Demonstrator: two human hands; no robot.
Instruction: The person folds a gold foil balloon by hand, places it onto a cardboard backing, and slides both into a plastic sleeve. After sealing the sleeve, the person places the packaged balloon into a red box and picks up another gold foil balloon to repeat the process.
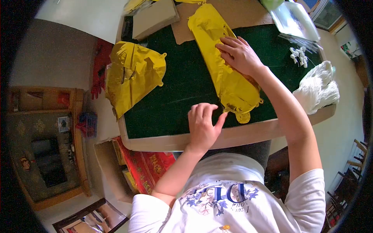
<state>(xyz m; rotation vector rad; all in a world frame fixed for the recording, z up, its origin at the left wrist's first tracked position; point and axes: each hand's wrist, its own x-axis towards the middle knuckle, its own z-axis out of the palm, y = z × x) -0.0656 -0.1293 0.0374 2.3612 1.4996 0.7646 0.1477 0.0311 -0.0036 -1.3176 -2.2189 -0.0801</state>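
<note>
A flat, uninflated yellow foil balloon [211,50] lies lengthwise on the dark green tabletop, with small tabs at its ends. My right hand [240,55] rests on its middle, palm down and fingers stretched over the foil. By the near end of the balloon, my left hand [204,126] has its thumb and forefinger apart, the thumb tip right at a small corner tab. Farther left lies a second yellow foil piece [136,72], creased, with two tabs on its right edge.
A white box [155,17] and a brown cardboard sheet [248,11] sit at the back. On the right are clear plastic packets [297,23], white string bits [299,56] and a bundle of white string [319,87]. An open carton [112,167] stands below the table's left edge.
</note>
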